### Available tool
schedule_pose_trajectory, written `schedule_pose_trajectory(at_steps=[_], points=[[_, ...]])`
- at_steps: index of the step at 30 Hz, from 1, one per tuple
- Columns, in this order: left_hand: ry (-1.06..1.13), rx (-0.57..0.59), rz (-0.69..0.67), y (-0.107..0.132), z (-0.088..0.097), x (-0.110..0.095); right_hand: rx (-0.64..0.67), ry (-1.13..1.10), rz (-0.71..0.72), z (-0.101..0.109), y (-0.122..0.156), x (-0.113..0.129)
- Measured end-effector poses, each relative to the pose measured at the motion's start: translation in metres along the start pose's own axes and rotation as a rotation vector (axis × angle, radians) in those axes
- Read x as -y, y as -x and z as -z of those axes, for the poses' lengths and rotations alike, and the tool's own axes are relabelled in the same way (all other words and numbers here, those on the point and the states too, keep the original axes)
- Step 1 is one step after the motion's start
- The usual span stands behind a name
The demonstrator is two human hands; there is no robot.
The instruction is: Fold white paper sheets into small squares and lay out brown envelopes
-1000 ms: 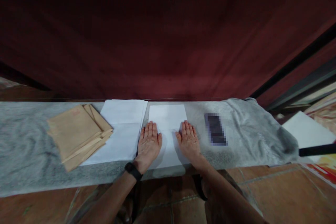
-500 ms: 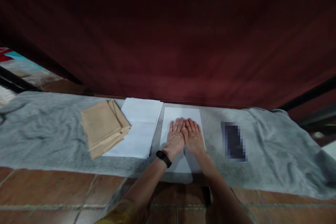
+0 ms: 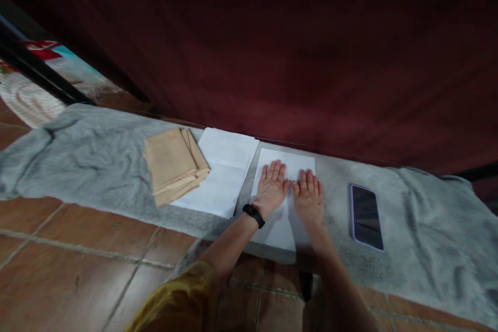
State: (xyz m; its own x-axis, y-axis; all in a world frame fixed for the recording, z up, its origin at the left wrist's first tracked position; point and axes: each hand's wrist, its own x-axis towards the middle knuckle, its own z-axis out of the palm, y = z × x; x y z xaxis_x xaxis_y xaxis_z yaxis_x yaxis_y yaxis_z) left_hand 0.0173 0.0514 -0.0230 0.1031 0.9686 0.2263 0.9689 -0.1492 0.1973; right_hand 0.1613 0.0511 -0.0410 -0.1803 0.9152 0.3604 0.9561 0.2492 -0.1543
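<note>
A white sheet of paper point(image 3: 274, 236) lies on the grey cloth in front of me, partly covered by both hands. My left hand point(image 3: 271, 187), with a black band on its wrist, rests flat on the sheet's middle, fingers stretched out. My right hand point(image 3: 308, 198) lies flat over the sheet's right side, fingers pointing away from me and slightly apart. The two thumbs nearly meet. To the left is a stack of white paper point(image 3: 221, 171), its left part under a pile of folded brown paper pieces point(image 3: 171, 163).
A phone with a pale purple case point(image 3: 367, 217) lies on the grey cloth point(image 3: 105, 161) to the right. Behind the cloth-covered surface hangs a dark red curtain point(image 3: 280, 72). Brown floor tiles point(image 3: 78, 264) show in front. Striped fabric point(image 3: 31, 98) is at the far left.
My hands have moved apart sideways, the right one shifting to the right edge of the sheet. The view has turned and tilted slightly. The papers keep their arrangement.
</note>
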Motion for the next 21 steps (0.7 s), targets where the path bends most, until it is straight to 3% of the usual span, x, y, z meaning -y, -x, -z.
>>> schedule_pose_trajectory(at_steps=[14, 21], points=[[-0.072, 0.021, -0.072, 0.014, 0.017, 0.0, -0.038, -0.025, 0.006, 0.007, 0.006, -0.008], [-0.079, 0.057, -0.202, 0.036, 0.022, -0.011, 0.11, -0.131, 0.175, 0.014, 0.021, 0.01]])
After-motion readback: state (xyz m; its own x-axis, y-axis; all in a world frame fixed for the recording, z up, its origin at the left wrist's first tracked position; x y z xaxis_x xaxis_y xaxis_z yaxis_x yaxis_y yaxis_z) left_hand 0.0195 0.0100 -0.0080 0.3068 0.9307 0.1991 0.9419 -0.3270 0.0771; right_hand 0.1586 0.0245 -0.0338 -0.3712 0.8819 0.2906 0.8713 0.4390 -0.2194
